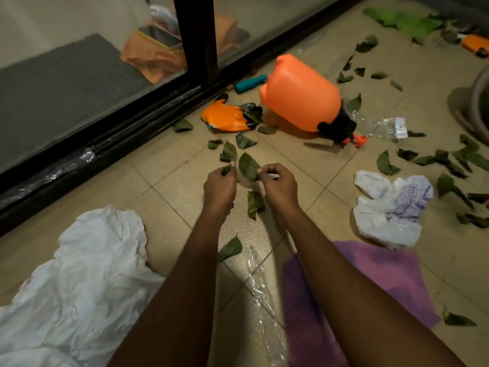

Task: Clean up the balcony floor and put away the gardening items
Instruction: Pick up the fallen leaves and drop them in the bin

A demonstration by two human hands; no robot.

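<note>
Hands (220, 185) (277, 186) pinching leaves (248, 166), bag (391, 205) lettering blurred

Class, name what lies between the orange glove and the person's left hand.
Loose green leaves lie on the tiles between orange glove and left hand, in the head view.

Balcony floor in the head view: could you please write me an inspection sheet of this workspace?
Surface: beige tiled floor, strewn with green leaves.
Job's things: orange plastic sprayer jug on its side; orange-and-black glove; teal-handled tool.
Clutter: crumpled white plastic bag; white cloth; purple cloth; clear plastic film.
Hands: left hand pinches a small leaf; right hand pinches a larger leaf.
Cables: nothing seen.
Surroundings: black-framed glass sliding door; grey mat behind it.
</note>
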